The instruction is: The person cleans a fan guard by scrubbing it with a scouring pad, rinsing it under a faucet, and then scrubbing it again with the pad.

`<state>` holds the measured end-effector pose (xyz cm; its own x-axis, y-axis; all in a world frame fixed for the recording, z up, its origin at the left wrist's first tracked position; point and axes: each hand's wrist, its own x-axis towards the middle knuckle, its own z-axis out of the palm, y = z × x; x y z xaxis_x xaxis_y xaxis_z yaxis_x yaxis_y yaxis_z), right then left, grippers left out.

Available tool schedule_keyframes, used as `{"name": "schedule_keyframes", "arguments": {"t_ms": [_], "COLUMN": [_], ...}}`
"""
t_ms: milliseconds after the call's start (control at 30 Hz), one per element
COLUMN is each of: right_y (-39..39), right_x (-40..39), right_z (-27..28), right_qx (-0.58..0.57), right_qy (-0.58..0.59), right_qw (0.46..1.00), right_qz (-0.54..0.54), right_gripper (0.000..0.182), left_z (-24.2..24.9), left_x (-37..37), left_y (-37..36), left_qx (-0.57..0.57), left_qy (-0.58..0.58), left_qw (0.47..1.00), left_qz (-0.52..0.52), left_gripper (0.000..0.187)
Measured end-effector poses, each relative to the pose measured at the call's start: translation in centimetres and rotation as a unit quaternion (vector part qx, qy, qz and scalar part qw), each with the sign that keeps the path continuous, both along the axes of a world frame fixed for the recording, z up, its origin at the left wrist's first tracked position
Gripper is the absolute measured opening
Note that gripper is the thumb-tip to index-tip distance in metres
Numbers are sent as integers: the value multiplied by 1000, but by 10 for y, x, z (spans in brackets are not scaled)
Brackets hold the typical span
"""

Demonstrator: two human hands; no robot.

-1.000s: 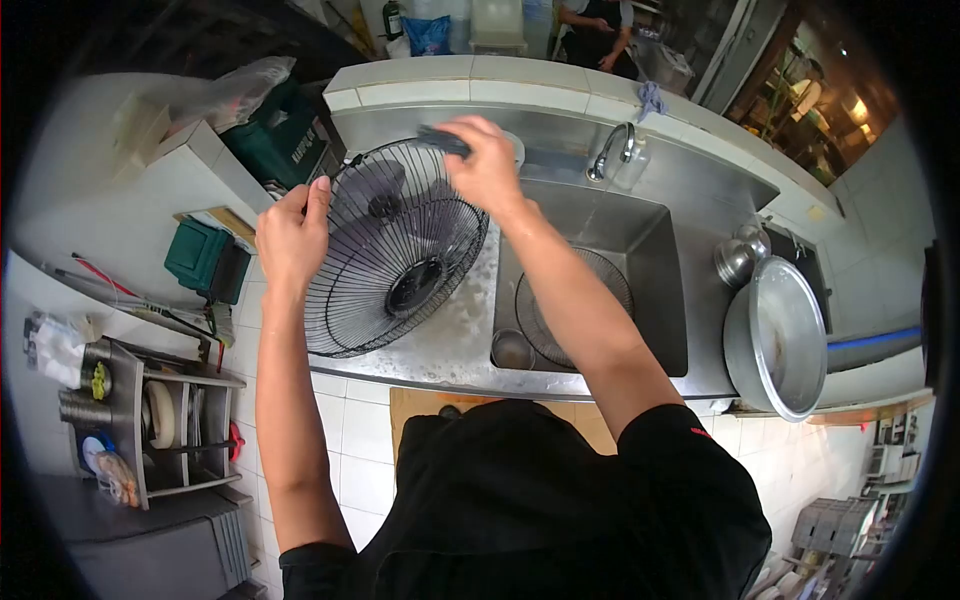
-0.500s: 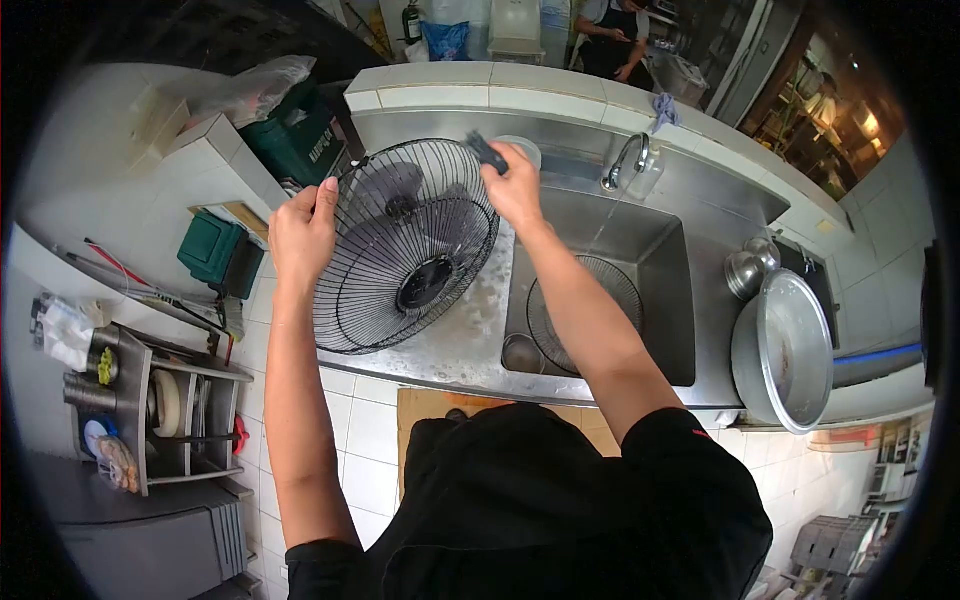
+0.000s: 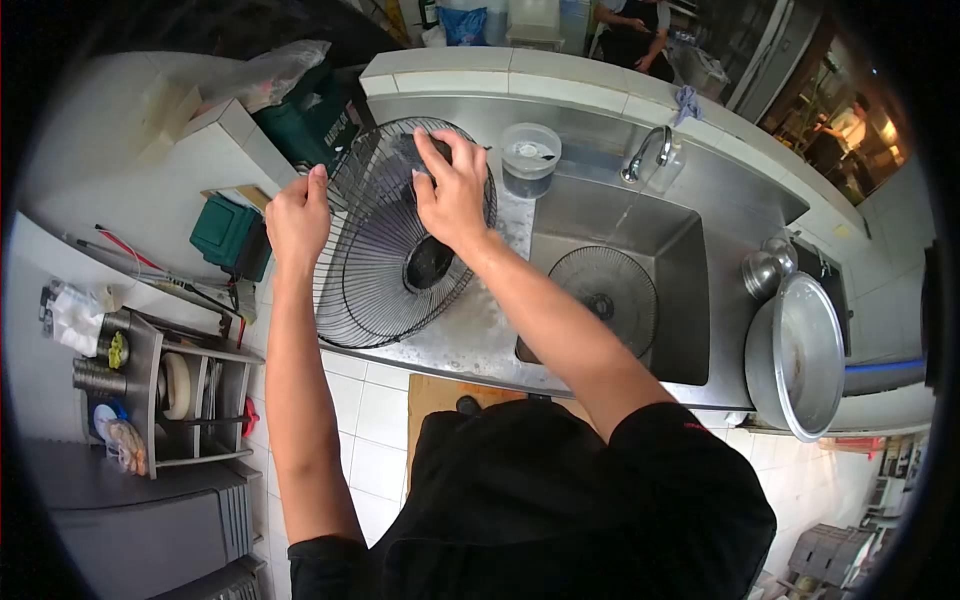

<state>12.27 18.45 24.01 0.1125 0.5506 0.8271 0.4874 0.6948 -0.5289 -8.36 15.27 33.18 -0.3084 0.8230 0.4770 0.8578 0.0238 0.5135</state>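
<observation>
A black wire fan guard [image 3: 385, 290] stands tilted on the steel counter left of the sink, with dark fan blades partly visible behind its wires. My left hand [image 3: 298, 222] is closed around the guard's left rim. My right hand [image 3: 455, 195] presses a dark scouring pad [image 3: 408, 153] against the upper part of the guard; the fingers cover some of the pad. Another round wire fan guard [image 3: 625, 285] lies in the sink [image 3: 680, 340], under a thin stream from the tap [image 3: 650, 155].
Behind the counter's left part is a clear plastic tub [image 3: 531, 160] with liquid. A large metal basin [image 3: 795, 355] leans at the right, beside metal bowls [image 3: 765, 270]. A low tiled wall [image 3: 560, 85] runs behind the sink. Beyond it stands a person [image 3: 640, 35].
My right hand has moved left with the scouring pad, from beside the guard's upper right rim onto its wires. The plastic tub is now uncovered. My left hand keeps its hold.
</observation>
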Motion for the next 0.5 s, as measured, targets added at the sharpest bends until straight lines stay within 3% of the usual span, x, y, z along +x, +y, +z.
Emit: {"name": "schedule_keyframes", "arguments": {"t_ms": [67, 167, 267, 367, 500], "right_y": [-5, -41, -19, -20, -66], "right_x": [1, -1, -6, -14, -21], "right_z": [-9, -70, -23, 10, -51], "right_qx": [0, 10, 32, 42, 115], "right_qy": [-37, -79, -19, -50, -146], "right_qw": [999, 995, 997, 996, 975], "right_qz": [29, 57, 70, 56, 125], "right_gripper": [60, 57, 57, 56, 53], "left_z": [-3, -1, 2, 4, 5], "left_x": [-4, -10, -7, 4, 2], "left_y": [1, -1, -1, 3, 8], "left_qx": [12, -13, -27, -31, -34], "left_qy": [6, -2, 21, 31, 26], "left_qw": [1000, 999, 999, 998, 998], "left_qz": [6, 35, 30, 35, 50], "left_gripper": [54, 54, 54, 53, 53]}}
